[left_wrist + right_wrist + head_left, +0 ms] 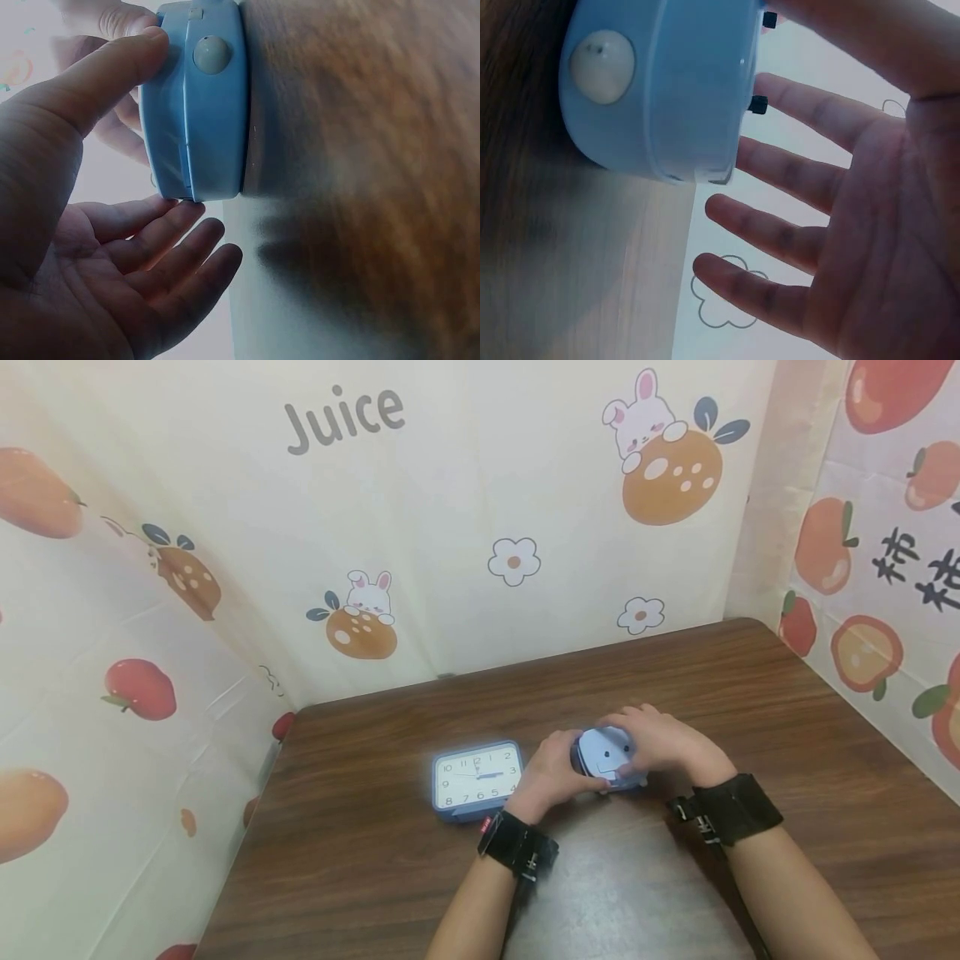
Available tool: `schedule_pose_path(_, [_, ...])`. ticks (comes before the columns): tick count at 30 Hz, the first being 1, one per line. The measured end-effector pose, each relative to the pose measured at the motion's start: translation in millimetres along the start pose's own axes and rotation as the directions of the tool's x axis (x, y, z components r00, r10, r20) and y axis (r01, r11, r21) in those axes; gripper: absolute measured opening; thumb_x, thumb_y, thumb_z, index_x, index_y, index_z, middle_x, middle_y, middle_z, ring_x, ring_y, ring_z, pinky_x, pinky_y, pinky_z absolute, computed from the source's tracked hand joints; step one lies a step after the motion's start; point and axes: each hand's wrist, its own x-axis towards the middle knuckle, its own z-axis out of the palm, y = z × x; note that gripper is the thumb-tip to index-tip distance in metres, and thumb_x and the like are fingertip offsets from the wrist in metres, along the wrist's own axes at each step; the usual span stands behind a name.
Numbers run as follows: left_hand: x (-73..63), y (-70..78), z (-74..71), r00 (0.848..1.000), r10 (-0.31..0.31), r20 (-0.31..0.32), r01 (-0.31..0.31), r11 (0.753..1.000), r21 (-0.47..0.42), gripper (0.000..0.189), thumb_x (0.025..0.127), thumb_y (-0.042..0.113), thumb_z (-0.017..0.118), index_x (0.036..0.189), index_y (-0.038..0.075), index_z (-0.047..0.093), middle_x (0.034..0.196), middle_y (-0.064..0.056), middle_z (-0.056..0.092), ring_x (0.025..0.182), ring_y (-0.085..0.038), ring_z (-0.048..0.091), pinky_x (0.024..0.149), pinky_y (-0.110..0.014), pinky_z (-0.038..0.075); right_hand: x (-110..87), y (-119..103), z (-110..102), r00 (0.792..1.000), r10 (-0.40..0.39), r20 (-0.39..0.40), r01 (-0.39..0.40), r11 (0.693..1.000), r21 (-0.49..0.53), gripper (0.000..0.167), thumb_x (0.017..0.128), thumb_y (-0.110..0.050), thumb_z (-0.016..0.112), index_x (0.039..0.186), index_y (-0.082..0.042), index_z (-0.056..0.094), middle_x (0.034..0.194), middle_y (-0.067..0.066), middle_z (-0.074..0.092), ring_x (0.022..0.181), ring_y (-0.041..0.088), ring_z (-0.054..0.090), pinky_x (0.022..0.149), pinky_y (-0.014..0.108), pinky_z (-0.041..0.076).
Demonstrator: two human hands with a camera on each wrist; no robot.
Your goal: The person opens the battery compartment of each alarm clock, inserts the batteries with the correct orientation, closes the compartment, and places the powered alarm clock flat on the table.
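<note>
In the head view a small light blue alarm clock [602, 750] lies with its back up, showing two black knobs and a rectangular outline. My left hand [553, 774] grips its left side, the thumb along the near edge and fingertips against the side, as the left wrist view shows. Over the clock's right part is my right hand [663, 742], its thumb reaching onto the back. Its other fingers spread loosely and fairly straight in the right wrist view, near a black knob [758, 104]. The right thumb tip is out of that view.
Left of my left hand, a blue rectangular clock [474, 781] lies with its white face up, partly covered by the hand. Both stand on a brown wooden table [352, 868]. Printed curtains [450, 485] rise behind and at both sides. Each wrist wears a black strap [517, 846].
</note>
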Motion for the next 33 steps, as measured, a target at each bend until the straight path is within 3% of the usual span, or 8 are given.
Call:
schedule_pose_path(10, [-0.8,-0.2,-0.5,1.0,-0.004,0.008,0.004,1.0,-0.015,0.078,0.07,0.047,0.083,0.135,0.021,0.05,0.123,0.005,0.058,0.108,-0.01,0.055,0.092,-0.029,0.048,-3.2,2,-1,0.999,0.011,0.042,-0.013,0.999,0.036,0.063,0.074,-0.033,0.08,0.131,-0.018,0.057,0.125,0.013,0.059,0.106,0.031,0.05,0.079,0.05,0.049])
schedule_pose_path(22, [-1.1,0.8,0.4,1.0,0.002,0.012,-0.001,1.0,-0.029,0.077,0.07,0.046,0.083,0.135,0.021,0.05,0.118,0.007,0.058,0.104,-0.011,0.056,0.088,-0.027,0.048,-3.5,5,0,0.999,0.005,0.046,-0.008,0.998,0.055,0.065,0.074,-0.033,0.081,0.132,-0.016,0.055,0.125,0.013,0.059,0.107,0.032,0.05,0.08,0.051,0.049])
schedule_pose_path(29, [-1.0,1.9,-1.3,1.0,0.011,0.004,-0.011,1.0,-0.002,0.082,0.068,0.045,0.085,0.137,0.021,0.047,0.124,0.005,0.057,0.109,-0.01,0.054,0.093,-0.029,0.047,-5.5,10,-2,0.999,0.008,0.037,-0.01,0.997,0.07,0.08,0.066,-0.041,0.085,0.134,-0.014,0.053,0.126,0.012,0.059,0.108,0.031,0.05,0.081,0.049,0.048])
schedule_pose_path(33, [-0.6,1.5,-1.7,1.0,0.023,-0.001,-0.023,1.0,0.016,0.09,0.065,0.043,0.086,0.14,0.02,0.042,0.13,0.003,0.054,0.117,-0.012,0.052,0.098,-0.032,0.046,-5.2,11,-4,0.996,0.044,0.075,-0.05,0.996,0.08,0.092,0.059,-0.04,0.089,0.137,-0.014,0.048,0.127,0.013,0.058,0.108,0.032,0.049,0.08,0.05,0.047])
